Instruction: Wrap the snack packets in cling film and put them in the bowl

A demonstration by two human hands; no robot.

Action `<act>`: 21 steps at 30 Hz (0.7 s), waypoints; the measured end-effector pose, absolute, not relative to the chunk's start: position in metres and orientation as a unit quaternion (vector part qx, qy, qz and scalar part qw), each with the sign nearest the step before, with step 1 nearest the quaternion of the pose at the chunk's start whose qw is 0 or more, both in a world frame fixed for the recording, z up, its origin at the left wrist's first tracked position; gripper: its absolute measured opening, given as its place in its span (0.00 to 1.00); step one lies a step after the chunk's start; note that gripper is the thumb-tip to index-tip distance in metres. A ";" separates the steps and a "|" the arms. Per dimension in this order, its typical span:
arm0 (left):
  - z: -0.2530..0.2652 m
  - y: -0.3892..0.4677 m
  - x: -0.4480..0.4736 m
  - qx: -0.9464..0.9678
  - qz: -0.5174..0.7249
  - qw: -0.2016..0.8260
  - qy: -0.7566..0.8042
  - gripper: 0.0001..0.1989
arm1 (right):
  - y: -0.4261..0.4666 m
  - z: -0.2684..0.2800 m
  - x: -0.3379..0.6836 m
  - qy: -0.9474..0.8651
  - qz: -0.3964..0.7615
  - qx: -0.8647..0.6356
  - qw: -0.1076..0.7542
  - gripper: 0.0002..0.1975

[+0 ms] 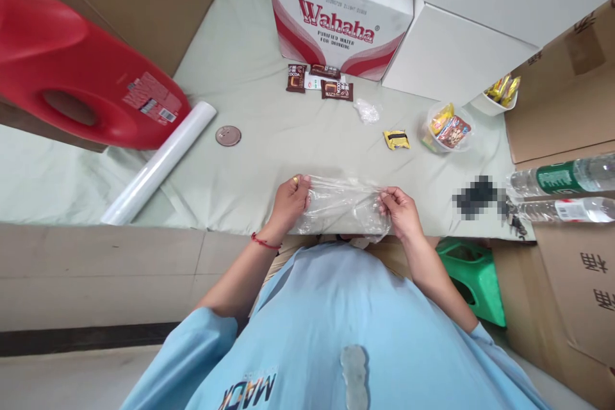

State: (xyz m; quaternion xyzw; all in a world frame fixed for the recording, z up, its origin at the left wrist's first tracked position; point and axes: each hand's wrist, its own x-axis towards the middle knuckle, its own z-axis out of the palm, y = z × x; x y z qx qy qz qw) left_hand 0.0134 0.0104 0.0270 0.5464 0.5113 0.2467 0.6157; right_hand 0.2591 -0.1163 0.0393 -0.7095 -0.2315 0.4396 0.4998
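Note:
A thin, clear plastic cover [346, 208] is stretched between my two hands at the table's front edge. Its upper edge looks gathered, and the lower part hangs loose in folds. My left hand [292, 198] pinches the left end between thumb and fingers. At the other end, my right hand [400, 208] has its fingers closed on the upper corner. Beyond the hands lie a crumpled clear plastic piece [368, 111] and a yellow wrapped snack [396, 139]. A clear bowl [426, 141] of packaged snacks stands to the right of these.
A white roll [161, 163] and red jug [96, 83] lie left, near a round metallic disc [228, 136]. Brown cocoa packets [337, 90] lie before a water carton [339, 19]. Another snack bowl [504, 109], two bottles [552, 178], keys [517, 224] and a green stool [480, 269] are right.

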 end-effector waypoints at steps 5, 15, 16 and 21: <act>0.020 0.014 0.013 0.551 0.222 0.576 0.562 0.22 | -0.118 0.031 0.271 -0.209 0.440 -0.720 0.494 0.20; 0.010 0.003 0.011 0.852 0.267 0.122 0.435 0.07 | -0.120 0.026 0.271 -0.247 0.408 -0.748 0.461 0.17; 0.009 0.002 0.011 0.885 0.235 0.126 0.380 0.11 | -0.120 0.026 0.271 -0.252 0.406 -0.750 0.457 0.17; 0.001 0.004 0.016 0.911 0.133 0.169 0.352 0.22 | -0.124 0.023 0.275 -0.326 0.346 -0.775 0.416 0.17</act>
